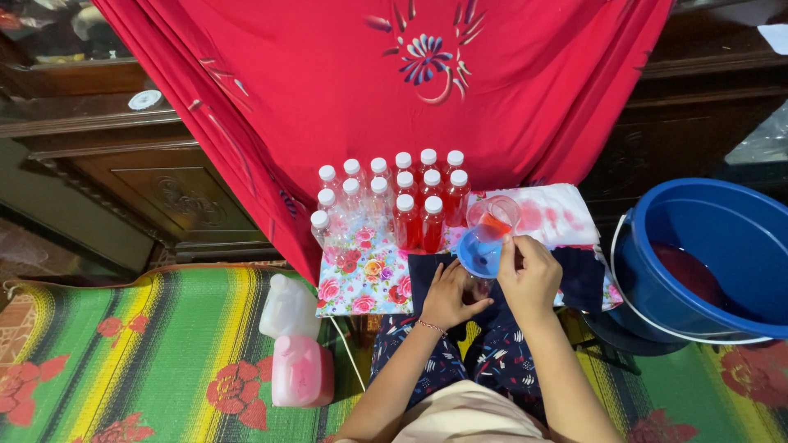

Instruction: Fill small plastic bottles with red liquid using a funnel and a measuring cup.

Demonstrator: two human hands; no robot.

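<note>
a: right hand [529, 275] closed on the clear cup [493, 216], tilted, red liquid into the blue funnel [479, 254].
b: left hand [447, 295]?
a: wrapped round the bottle [476, 289] under the funnel, on the lap. cup likely thin, light, wet; hold mid-wall.

Both forearms reach forward from the bottom edge, converging just short of the blue funnel [478, 254]. The left hand [450, 294] sits below the funnel, fingers curled in a grip, a thin bracelet at its wrist. The right hand [529, 275] is raised beside the funnel, fingers pinched closed.
</note>
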